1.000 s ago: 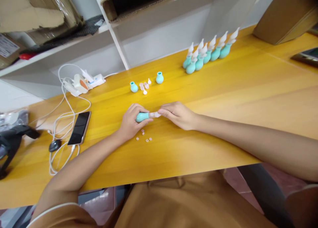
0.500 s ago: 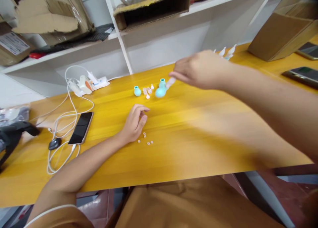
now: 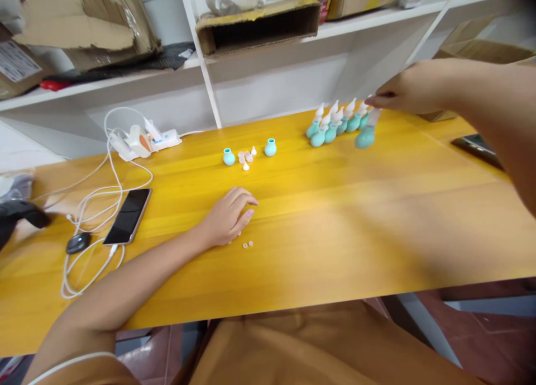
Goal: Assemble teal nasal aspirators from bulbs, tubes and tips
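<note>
My right hand (image 3: 412,89) pinches the pale tip of a teal bulb syringe (image 3: 365,137), which hangs bulb down and is slightly blurred. Just left of it, a group of several assembled bulb syringes (image 3: 330,131) with white pointed tips stands upright. My left hand (image 3: 229,216) rests on the table, fingers loosely curved and thumb apart, holding nothing. Small pale rings (image 3: 248,245) lie below it, some partly covered by the hand. Beyond it stand two open teal bulbs (image 3: 229,157), with small white tips (image 3: 245,166) and pinkish clear pieces (image 3: 242,157) between them.
On the left lie a phone (image 3: 128,216), tangled white cables (image 3: 90,217) and a power strip (image 3: 170,140). Shelves above hold cardboard boxes (image 3: 259,30). At the right are another phone (image 3: 477,148) and an open carton (image 3: 481,48) behind my right arm.
My right hand has carried the bulb syringe rightward, from beside the loose bulbs to the standing group. My left hand stays on the table almost unmoved. The view has shifted slightly.
</note>
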`<state>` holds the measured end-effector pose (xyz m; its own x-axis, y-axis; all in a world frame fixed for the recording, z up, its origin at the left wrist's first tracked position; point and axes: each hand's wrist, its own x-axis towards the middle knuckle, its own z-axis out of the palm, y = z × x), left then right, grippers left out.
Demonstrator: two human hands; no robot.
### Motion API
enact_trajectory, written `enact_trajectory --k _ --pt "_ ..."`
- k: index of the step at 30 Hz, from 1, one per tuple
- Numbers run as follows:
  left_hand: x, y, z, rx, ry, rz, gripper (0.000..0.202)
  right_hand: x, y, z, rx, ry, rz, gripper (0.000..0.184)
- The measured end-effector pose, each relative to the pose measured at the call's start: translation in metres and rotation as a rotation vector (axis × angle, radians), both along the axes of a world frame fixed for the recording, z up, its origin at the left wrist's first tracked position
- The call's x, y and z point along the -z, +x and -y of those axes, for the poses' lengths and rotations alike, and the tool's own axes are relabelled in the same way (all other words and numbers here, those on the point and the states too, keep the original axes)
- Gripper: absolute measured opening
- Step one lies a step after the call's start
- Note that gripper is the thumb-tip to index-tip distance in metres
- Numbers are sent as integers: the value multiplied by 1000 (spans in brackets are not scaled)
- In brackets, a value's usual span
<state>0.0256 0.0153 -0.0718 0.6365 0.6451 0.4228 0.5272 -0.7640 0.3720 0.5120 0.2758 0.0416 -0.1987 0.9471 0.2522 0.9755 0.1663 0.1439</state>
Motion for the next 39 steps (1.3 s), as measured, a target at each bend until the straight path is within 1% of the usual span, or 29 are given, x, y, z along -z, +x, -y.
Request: enact_trajectory --k 2,3,5,8,10,13,15,17,20,24,27,30,33,35,39 --pt "0 0 0 4 -2 -1 23 8 0 -11 97 -195 102 88" --pt "0 0 0 7 -3 -2 23 10 -1 -15 124 -259 144 90" --pt "0 0 0 10 -6 -7 23 12 -5 -20 179 -287 162 88" --pt "0 0 0 6 -14 -10 21 16 -10 -25 245 -335 150 77" --pt "0 1 0 11 -13 -9 21 19 -11 -30 234 -329 135 78" --pt "-1 2 0 19 -2 -8 20 23 -11 -40 216 -298 121 91" --pt "-1 2 0 20 4 -7 20 23 -11 -46 213 -287 113 92" --pt "-1 2 0 20 8 -8 20 22 -11 -50 202 -274 97 86" --pt "-2 2 0 23 9 -7 20 19 -15 -47 207 -263 86 76" --pt "-1 2 0 26 6 -5 20 17 -25 -33 223 -279 110 69" --pt "0 2 -1 20 7 -7 20 17 -32 -22 194 -269 118 62" --pt "0 2 -1 18 5 -9 20 15 -36 -11 173 -264 138 51" --pt "0 2 -1 20 -1 -10 20 11 -40 -6 158 -256 150 44" --pt "0 2 0 16 -13 -11 21 9 -43 -7 150 -252 155 48" --pt "0 3 0 15 -16 -13 22 4 -50 -15 244 -307 141 63"
